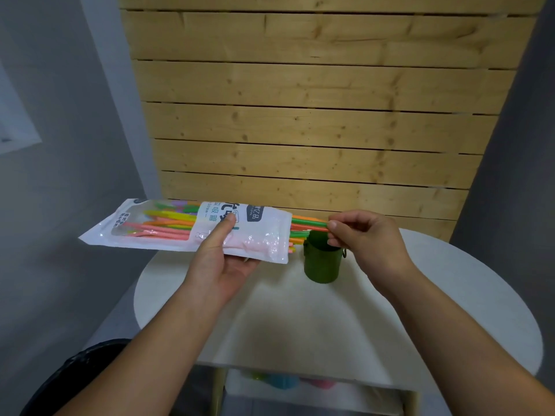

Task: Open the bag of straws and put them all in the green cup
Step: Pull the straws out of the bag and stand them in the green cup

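My left hand (222, 259) holds a long white plastic bag (168, 226) of coloured straws level above the table, thumb on top and fingers under it. The bag's right end is open and several straws (306, 226) stick out of it, orange, green and red. My right hand (363, 238) pinches the ends of these straws between thumb and fingers. A dark green cup (322, 264) stands upright on the white round table (420, 310), directly below the protruding straws and just left of my right hand. I see no straws inside the cup.
A wooden slat wall (315, 100) rises right behind the table. A shelf under the table's front edge holds blurred coloured items (285, 381). A dark bin (81, 373) sits on the floor at the lower left. Grey walls flank both sides.
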